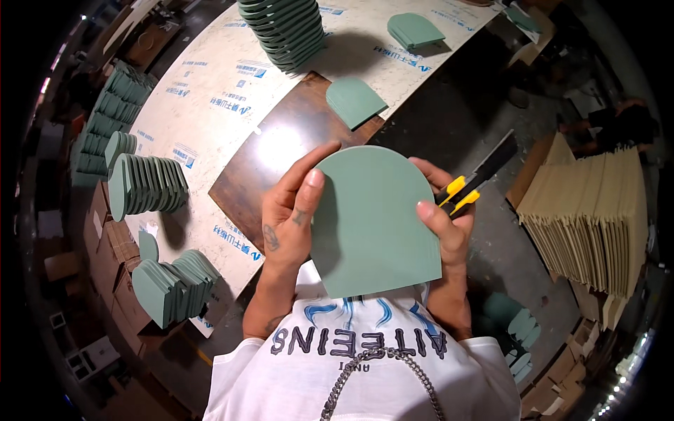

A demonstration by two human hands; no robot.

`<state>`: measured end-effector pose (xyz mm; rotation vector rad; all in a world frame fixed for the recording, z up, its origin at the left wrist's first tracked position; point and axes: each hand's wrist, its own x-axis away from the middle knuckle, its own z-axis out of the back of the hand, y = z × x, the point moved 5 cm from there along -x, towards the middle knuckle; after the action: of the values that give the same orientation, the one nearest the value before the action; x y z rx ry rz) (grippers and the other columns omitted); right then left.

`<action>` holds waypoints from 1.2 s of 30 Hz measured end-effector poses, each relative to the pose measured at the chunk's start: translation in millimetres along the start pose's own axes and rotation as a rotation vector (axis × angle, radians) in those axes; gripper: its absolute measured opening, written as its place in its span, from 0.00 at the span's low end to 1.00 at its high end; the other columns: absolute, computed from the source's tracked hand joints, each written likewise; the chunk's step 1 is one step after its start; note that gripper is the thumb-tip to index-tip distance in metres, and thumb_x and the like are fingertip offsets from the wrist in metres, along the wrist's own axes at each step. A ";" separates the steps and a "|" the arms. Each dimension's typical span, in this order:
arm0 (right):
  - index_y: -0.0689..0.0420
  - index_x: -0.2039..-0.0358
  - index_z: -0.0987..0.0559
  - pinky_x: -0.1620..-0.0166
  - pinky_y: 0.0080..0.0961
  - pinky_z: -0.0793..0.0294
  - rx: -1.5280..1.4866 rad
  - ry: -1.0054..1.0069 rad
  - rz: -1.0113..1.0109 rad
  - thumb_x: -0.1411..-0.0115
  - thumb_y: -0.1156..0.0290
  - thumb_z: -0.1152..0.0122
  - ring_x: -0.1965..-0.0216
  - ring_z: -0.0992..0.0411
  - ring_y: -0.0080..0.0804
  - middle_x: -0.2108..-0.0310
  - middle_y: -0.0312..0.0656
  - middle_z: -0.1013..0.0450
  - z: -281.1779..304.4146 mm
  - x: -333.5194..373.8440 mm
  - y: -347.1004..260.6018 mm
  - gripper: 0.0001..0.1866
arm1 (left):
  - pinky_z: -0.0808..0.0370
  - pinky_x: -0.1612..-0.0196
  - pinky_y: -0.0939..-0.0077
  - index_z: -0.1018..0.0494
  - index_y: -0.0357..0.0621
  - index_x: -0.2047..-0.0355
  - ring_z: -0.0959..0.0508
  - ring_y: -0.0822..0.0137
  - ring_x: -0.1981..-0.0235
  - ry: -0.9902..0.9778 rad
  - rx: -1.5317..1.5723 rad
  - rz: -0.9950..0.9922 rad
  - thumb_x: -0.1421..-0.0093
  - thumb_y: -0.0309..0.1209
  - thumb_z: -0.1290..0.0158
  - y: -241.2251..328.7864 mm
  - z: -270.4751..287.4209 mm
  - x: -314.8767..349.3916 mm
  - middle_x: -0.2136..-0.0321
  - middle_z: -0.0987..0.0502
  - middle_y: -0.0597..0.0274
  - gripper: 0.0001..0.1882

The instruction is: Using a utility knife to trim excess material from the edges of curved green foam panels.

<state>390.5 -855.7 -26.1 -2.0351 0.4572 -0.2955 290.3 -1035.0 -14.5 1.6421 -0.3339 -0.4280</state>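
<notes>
At the centre of the view, close in front of the person's chest, a green arch-shaped panel (375, 221) is held up between both hands, its rounded end away from the body and its straight edge down over the white shirt (365, 368). The left hand (291, 214) grips the panel's left edge, with the thumb lying on the near face and the other fingers wrapped behind. The right hand (449, 224) clasps the right edge, thumb on the near face, and the same hand also holds a yellow and black utility knife (474, 182) that sticks out up and to the right, away from the panel.

Beyond the hands lies a dark brown board (281, 158) on the pale worktable (203, 112), and 1 single green piece (354, 102) of the same arch shape rests at the board's far corner. Further back stands a tall stack of green pieces (284, 28), with a low stack (414, 29) to its right. On the table's left side, a row of green pieces stands on edge (144, 186), and another leaning bunch (175, 284) sits near the table's near corner. More green pieces line the far left edge (105, 119). To the right, well apart from the table, tan boards (597, 217) stand packed upright on the floor.
</notes>
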 end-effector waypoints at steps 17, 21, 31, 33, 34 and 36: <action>0.68 0.46 0.24 0.47 0.25 0.27 0.021 0.385 0.254 0.39 0.68 0.40 0.54 0.25 0.29 0.56 0.47 0.22 22.9 -37.7 -19.1 0.23 | 0.21 0.49 0.68 0.61 0.32 0.26 0.30 0.56 0.39 -0.310 0.512 0.056 0.25 0.50 0.65 8.1 -17.3 24.5 0.26 0.54 0.43 0.40; 0.68 0.46 0.24 0.48 0.27 0.27 0.026 0.329 0.315 0.39 0.66 0.42 0.54 0.26 0.29 0.55 0.46 0.23 24.8 -39.9 -21.1 0.24 | 0.15 0.59 0.61 0.54 0.31 0.28 0.20 0.56 0.48 -0.170 0.298 0.002 0.30 0.51 0.56 16.8 -19.9 30.0 0.30 0.45 0.39 0.43; 0.63 0.40 0.31 0.44 0.35 0.24 0.033 0.251 0.327 0.40 0.58 0.44 0.47 0.26 0.36 0.48 0.50 0.26 23.9 -24.9 -13.3 0.30 | 0.53 0.27 0.56 0.59 0.31 0.27 0.51 0.48 0.26 -0.259 0.106 -0.040 0.32 0.38 0.49 35.0 -24.7 25.8 0.27 0.53 0.38 0.44; 0.62 0.41 0.31 0.44 0.34 0.24 0.013 0.240 0.339 0.40 0.58 0.45 0.47 0.26 0.36 0.48 0.49 0.26 22.3 -25.5 -14.7 0.30 | 0.53 0.27 0.54 0.53 0.30 0.28 0.50 0.47 0.26 -0.178 0.133 0.005 0.36 0.42 0.45 34.0 -23.2 26.5 0.27 0.51 0.37 0.45; 0.62 0.41 0.31 0.44 0.34 0.25 -0.007 0.229 0.347 0.40 0.58 0.45 0.48 0.26 0.35 0.49 0.49 0.26 21.2 -25.3 -15.6 0.30 | 0.51 0.27 0.55 0.53 0.30 0.28 0.48 0.48 0.27 -0.191 0.156 0.037 0.35 0.40 0.45 33.0 -22.6 26.9 0.28 0.49 0.38 0.44; 0.60 0.43 0.31 0.44 0.33 0.26 -0.002 0.225 0.344 0.42 0.58 0.44 0.48 0.27 0.34 0.50 0.47 0.27 16.0 -24.1 -19.5 0.30 | 0.49 0.28 0.56 0.52 0.29 0.28 0.46 0.50 0.27 -0.203 0.181 0.068 0.34 0.39 0.46 30.8 -20.6 28.0 0.29 0.47 0.38 0.43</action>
<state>379.0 -824.1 -17.2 -1.8917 0.9336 -0.3133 325.6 -1033.1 15.6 1.7611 -0.5931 -0.5270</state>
